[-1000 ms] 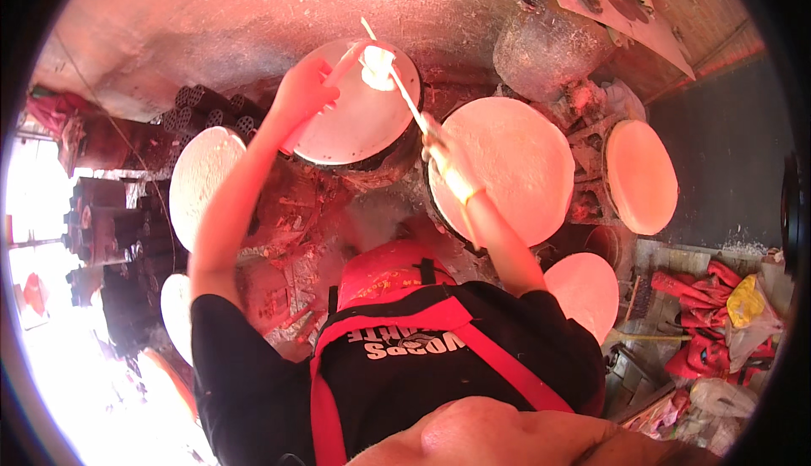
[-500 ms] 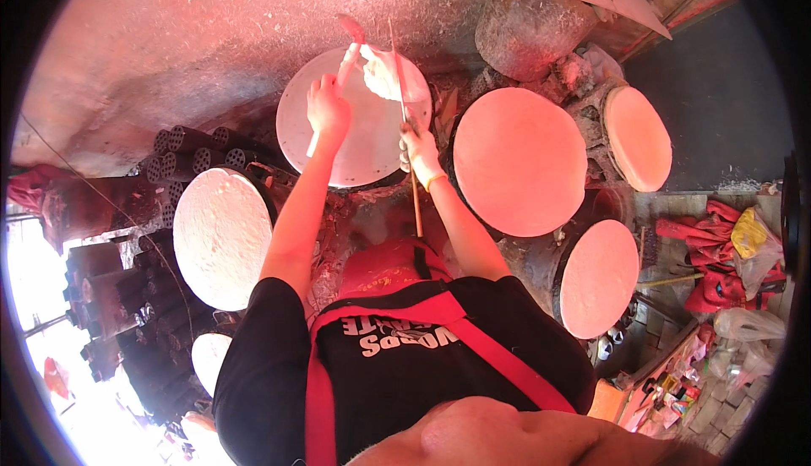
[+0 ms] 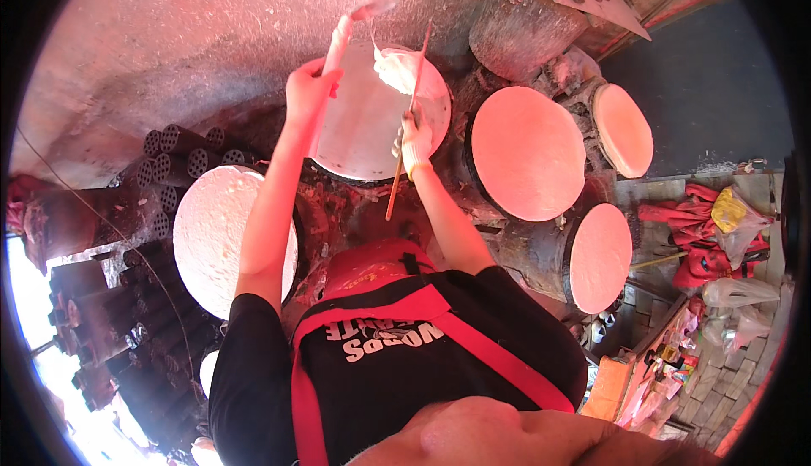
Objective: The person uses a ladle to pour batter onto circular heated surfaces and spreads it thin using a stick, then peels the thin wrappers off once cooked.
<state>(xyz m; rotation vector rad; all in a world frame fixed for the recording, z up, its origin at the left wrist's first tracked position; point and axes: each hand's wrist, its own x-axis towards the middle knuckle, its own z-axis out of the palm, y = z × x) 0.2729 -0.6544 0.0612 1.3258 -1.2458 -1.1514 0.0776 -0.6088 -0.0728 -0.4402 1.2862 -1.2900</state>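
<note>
My left hand (image 3: 311, 92) is wrapped round the pale handle of a long tool (image 3: 340, 42) whose reddish, blurred head points up and to the right; its kind I cannot tell. In my right hand (image 3: 414, 141), which seems to wear a pale glove with dark fingertips, a thin wooden stick (image 3: 394, 191) slants upward. By the stick's upper part is a soft white lump (image 3: 397, 69), like dough or a folded sheet, with a thin strand rising from it. Below both hands lies a round pale griddle plate (image 3: 355, 141); whether the lump touches it I cannot tell.
Pale-topped rounds stand at the right (image 3: 528, 153), far right (image 3: 623, 130), lower right (image 3: 601, 259) and left (image 3: 228, 242). Perforated black coal cylinders (image 3: 173, 141) are stacked at the left. A sooty wall (image 3: 220, 35) rises behind. Red cloth and bags (image 3: 701, 229) lie at the right.
The left hand and its tool have moved up and slightly left, away from the white lump. The right hand's stick tilts further right at its top. The whole view has shifted a little.
</note>
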